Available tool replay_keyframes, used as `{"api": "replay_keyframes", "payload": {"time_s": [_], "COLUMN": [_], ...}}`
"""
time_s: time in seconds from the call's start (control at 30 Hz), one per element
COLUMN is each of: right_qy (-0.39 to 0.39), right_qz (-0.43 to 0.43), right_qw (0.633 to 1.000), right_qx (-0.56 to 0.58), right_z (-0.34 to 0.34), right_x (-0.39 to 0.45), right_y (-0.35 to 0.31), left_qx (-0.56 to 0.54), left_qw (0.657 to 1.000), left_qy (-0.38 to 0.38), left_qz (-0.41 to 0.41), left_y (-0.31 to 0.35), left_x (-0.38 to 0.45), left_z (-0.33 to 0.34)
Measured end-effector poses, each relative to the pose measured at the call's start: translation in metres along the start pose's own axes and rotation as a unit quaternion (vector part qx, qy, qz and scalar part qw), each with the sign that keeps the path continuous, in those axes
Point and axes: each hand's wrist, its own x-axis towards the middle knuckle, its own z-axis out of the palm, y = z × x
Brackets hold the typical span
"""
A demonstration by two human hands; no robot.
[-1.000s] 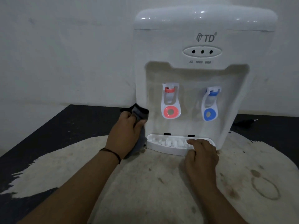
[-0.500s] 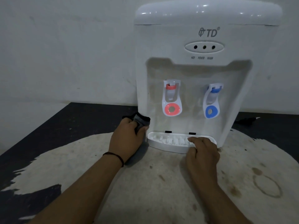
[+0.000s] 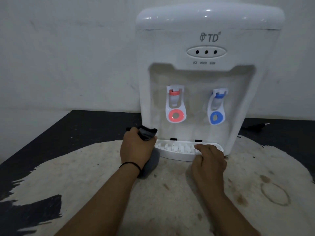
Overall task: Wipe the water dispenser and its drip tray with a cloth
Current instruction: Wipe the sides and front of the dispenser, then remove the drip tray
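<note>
A white tabletop water dispenser [image 3: 204, 65] stands in front of me, with a red tap [image 3: 175, 106] and a blue tap [image 3: 216, 108] in its recess. Its white drip tray [image 3: 177, 153] juts out at the base. My left hand [image 3: 136, 149] grips a dark grey cloth [image 3: 147, 133] against the dispenser's lower left corner, beside the tray's left end. My right hand [image 3: 208, 159] has its fingers curled over the tray's front right rim.
The dispenser sits on a black table [image 3: 85, 130] with a large worn pale patch [image 3: 170, 193] and a ring stain [image 3: 275, 195] at the right. A dark plug and cord [image 3: 255, 126] lie behind the dispenser's right side. A pale wall rises behind.
My left hand with the cloth has slid down the dispenser's left front edge toward the tray. My right hand has stayed on the tray.
</note>
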Motion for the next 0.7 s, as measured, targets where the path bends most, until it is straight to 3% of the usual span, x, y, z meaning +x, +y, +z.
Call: {"api": "replay_keyframes", "payload": {"time_s": [0.1, 0.23, 0.33, 0.57, 0.7], "right_qy": [-0.003, 0.006, 0.001, 0.008, 0.023], "right_qz": [0.004, 0.000, 0.001, 0.005, 0.007], "right_qw": [1.000, 1.000, 1.000, 1.000, 1.000], "right_qx": [0.002, 0.002, 0.004, 0.001, -0.001], "right_z": [-0.001, -0.001, 0.000, 0.003, 0.006], "right_x": [0.000, 0.001, 0.000, 0.000, 0.001], "right_y": [-0.001, -0.003, -0.002, -0.001, -0.001], "left_qx": [-0.002, 0.016, 0.001, -0.022, -0.013], "left_qw": [1.000, 0.996, 0.995, 0.984, 0.980], "left_qy": [0.002, -0.069, -0.093, 0.046, 0.105], "left_qz": [-0.006, -0.046, -0.019, 0.169, 0.169], "left_y": [0.002, -0.005, -0.003, 0.078, 0.107], "left_x": [-0.003, -0.006, -0.002, 0.027, 0.043], "left_z": [0.001, -0.006, -0.020, -0.059, -0.067]}}
